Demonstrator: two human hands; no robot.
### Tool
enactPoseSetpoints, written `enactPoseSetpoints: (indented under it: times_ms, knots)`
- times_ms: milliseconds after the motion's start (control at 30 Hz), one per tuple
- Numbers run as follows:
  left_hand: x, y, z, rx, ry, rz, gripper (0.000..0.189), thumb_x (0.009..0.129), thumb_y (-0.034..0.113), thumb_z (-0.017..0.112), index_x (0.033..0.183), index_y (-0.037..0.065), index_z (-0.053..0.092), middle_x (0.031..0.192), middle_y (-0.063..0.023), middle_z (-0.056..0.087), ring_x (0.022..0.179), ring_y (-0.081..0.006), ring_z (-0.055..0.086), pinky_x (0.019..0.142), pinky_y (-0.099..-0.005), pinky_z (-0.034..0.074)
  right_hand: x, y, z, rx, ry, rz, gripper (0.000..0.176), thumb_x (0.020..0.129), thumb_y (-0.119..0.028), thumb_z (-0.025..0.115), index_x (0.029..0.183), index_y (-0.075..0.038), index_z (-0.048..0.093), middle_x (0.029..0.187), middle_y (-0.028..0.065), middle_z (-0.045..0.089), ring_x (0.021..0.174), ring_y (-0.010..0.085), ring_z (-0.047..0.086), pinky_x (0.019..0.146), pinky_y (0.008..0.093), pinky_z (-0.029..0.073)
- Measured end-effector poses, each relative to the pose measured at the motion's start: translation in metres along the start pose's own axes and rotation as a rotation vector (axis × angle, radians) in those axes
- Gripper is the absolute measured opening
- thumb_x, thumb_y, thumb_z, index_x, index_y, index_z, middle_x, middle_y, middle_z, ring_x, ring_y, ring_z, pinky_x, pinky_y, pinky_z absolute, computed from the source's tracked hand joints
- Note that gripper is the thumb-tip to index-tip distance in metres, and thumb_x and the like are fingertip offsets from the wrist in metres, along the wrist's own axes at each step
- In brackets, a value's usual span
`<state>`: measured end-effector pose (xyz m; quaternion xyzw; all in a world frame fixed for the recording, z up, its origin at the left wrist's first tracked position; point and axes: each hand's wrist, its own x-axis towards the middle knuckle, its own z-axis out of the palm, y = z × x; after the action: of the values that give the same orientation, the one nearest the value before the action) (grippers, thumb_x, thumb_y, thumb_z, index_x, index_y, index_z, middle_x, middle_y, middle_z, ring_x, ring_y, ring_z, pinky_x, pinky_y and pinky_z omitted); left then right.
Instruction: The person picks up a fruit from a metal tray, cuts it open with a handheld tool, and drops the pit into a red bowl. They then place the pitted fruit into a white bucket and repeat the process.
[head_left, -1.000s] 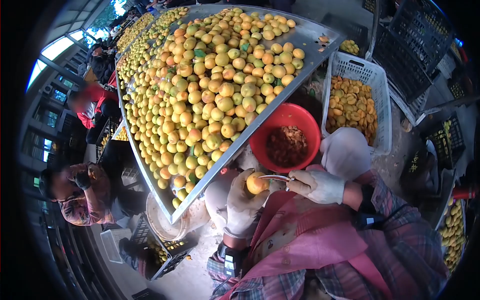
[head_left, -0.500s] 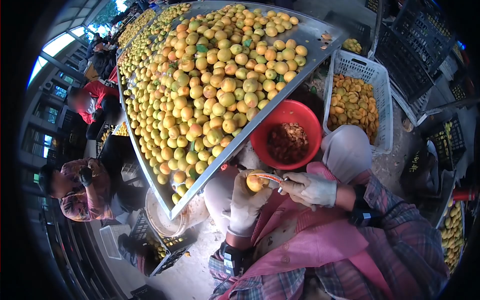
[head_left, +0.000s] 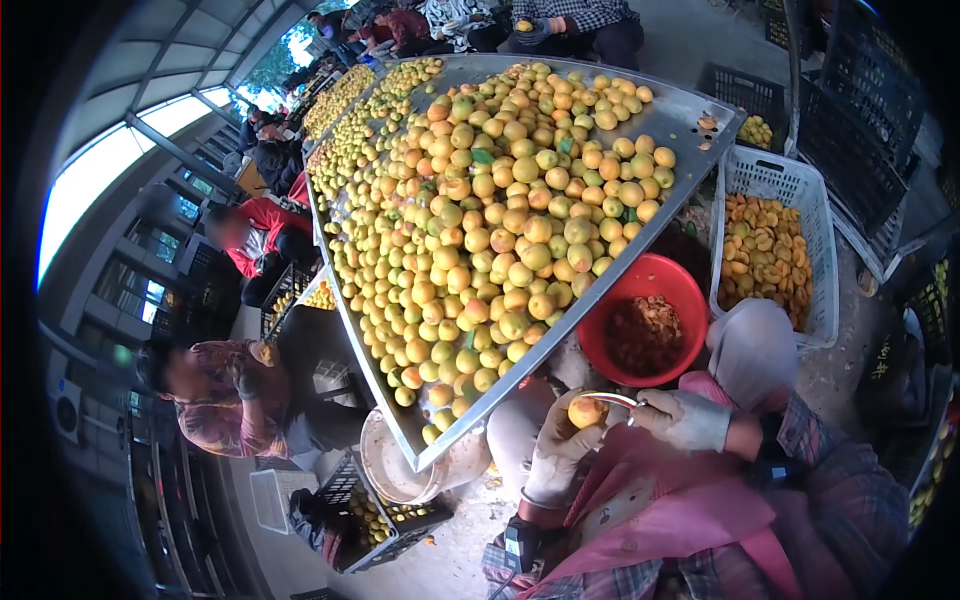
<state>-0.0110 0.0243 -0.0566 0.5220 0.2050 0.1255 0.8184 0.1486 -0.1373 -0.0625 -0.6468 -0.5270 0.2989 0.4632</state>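
Observation:
A yellow-orange apricot (head_left: 587,411) is gripped in my gloved left hand (head_left: 558,455), fingers curled around it, in front of my lap. My gloved right hand (head_left: 690,420) is closed on a curved knife (head_left: 618,399), whose thin metal blade arcs over the top of the fruit. The handle is mostly hidden in the fingers. Just beyond my hands sits a red basin (head_left: 694,300) with brown pits inside. To its right, a white plastic crate (head_left: 822,245) holds halved apricots.
A metal-edged table (head_left: 690,130) heaped with whole apricots (head_left: 480,240) slants across the view; its corner juts out left of my hands. Under that corner stands a white bucket (head_left: 390,475). A black crate (head_left: 400,540) holds apricots. One person (head_left: 235,395) sits at left, others farther back.
The view has tilted up and turned left, so everything sits lower and farther right. The apricot stays in my left hand and the knife in my right, its blade still against the fruit.

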Motion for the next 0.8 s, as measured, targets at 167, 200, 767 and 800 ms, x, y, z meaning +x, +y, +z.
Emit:
enactPoseSetpoints:
  times_ms: [167, 200, 767, 800]
  knots:
    - [0.001, -0.006, 0.004, -0.054, 0.033, 0.008, 0.055, 0.083, 0.015, 0.074, 0.128, 0.001, 0.046, 0.107, -0.0059, 0.061, 0.086, -0.0111, 0.058, 0.072, -0.0216, 0.048, -0.001, -0.001, 0.001, -0.142, -0.001, -0.011, 0.021, 0.098, -0.022, 0.048, 0.094, -0.002, 0.049, 0.079, 0.0181, 0.05, 0.069, 0.0382, 0.054, 0.062, 0.0446, 0.041]
    - [0.001, -0.009, 0.004, -0.079, 0.037, 0.038, 0.055, 0.083, 0.016, 0.075, 0.127, 0.001, 0.047, 0.107, -0.006, 0.061, 0.086, -0.0111, 0.058, 0.072, -0.0215, 0.048, -0.002, 0.001, 0.003, -0.14, 0.001, -0.008, 0.021, 0.098, -0.022, 0.048, 0.094, -0.002, 0.049, 0.079, 0.0181, 0.05, 0.069, 0.0382, 0.054, 0.062, 0.0446, 0.041]
    - [0.001, -0.012, 0.011, -0.209, 0.054, 0.049, 0.058, 0.081, 0.024, 0.077, 0.128, 0.006, 0.046, 0.092, -0.0046, 0.059, 0.074, -0.0117, 0.055, 0.067, -0.0244, 0.047, 0.005, 0.059, 0.025, 1.183, -0.423, 0.428, 0.036, 0.102, -0.033, 0.036, 0.113, 0.001, 0.042, 0.057, 0.0184, 0.053, 0.041, 0.0316, 0.057, 0.03, 0.0385, 0.046]
    - [0.001, -0.014, 0.008, -0.21, 0.058, 0.025, 0.058, 0.081, 0.025, 0.077, 0.127, 0.007, 0.046, 0.091, -0.0048, 0.059, 0.072, -0.0114, 0.054, 0.065, -0.024, 0.046, 0.007, 0.048, 0.018, 1.103, -0.401, 0.472, 0.036, 0.103, -0.033, 0.036, 0.112, 0.001, 0.043, 0.058, 0.0185, 0.054, 0.04, 0.03, 0.056, 0.03, 0.0374, 0.045]
